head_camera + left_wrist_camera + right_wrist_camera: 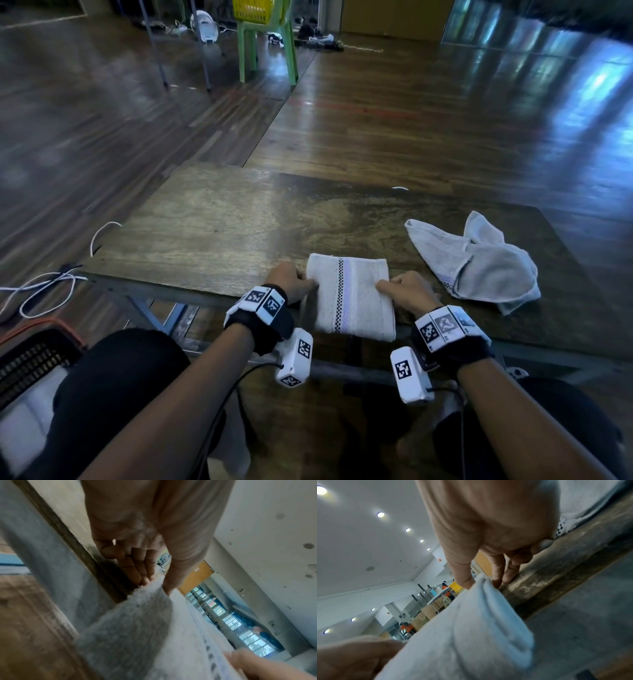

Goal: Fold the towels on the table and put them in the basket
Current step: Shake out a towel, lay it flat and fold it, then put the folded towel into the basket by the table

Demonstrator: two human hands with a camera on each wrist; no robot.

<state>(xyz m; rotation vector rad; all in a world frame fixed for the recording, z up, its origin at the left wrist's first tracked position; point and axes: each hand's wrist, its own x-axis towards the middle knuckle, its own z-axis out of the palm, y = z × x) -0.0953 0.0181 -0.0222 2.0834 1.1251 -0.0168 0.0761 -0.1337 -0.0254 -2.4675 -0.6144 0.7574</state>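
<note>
Now folded towel [351,297] lies at near edge of table [219,219], its near end overhanging. Left hand [291,281] pinches towel's left edge, thumb on top, fingers beneath. Right hand [406,291] pinches its right edge likewise. Crumpled towel [479,263] right of folded towel, apart. Basket [32,356] left of folded towel, below table edge.

Head cam looks forward and down over the table [219,219] from above, wide, taking in both forearms. Left wrist cam sits under the left hand [137,536], very close, rolled, aimed along the fingers. Right wrist cam likewise under the right hand [489,524]. All three share the folded towel [352,298], probably its near edge; wrist views are blurred.
</note>
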